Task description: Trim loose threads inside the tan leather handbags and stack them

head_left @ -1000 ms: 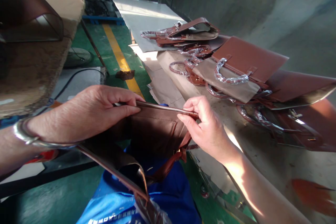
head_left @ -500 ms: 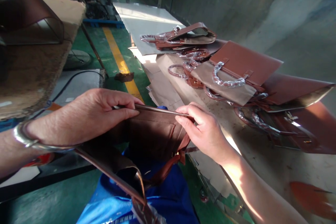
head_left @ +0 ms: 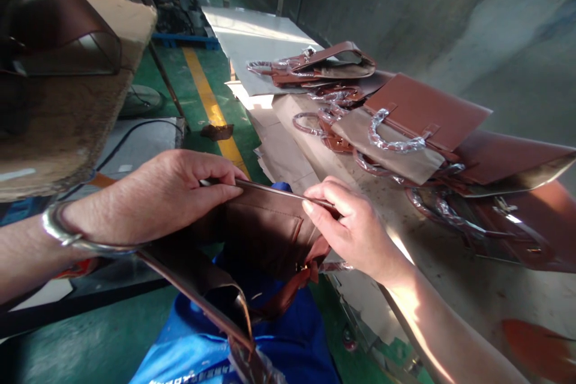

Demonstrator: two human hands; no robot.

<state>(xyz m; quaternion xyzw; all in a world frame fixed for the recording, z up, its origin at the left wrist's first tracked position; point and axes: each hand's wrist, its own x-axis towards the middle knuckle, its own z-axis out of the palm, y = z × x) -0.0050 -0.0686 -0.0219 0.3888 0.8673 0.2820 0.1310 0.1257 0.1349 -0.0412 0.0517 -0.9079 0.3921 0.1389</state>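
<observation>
A brown leather bag (head_left: 265,234) hangs open over my lap, above blue clothing. My left hand (head_left: 166,195) pinches the left end of the bag's top rim, thumb over fingers. My right hand (head_left: 351,231) pinches the same rim at its right end, fingers closed on the thin edge. A brown strap (head_left: 202,288) of the bag runs down toward the bottom of the view. A metal bangle (head_left: 63,234) sits on my left wrist.
A worktable (head_left: 450,276) on the right carries a pile of finished brown bags (head_left: 423,114) with plastic-wrapped handles and sheets of brown paper (head_left: 288,150). A cardboard-topped surface (head_left: 67,108) stands at the left. Green floor with a yellow line (head_left: 211,108) lies beyond.
My right hand has slid slightly down and right along the bag's rim. The left hand keeps its grip; the view shifted a little.
</observation>
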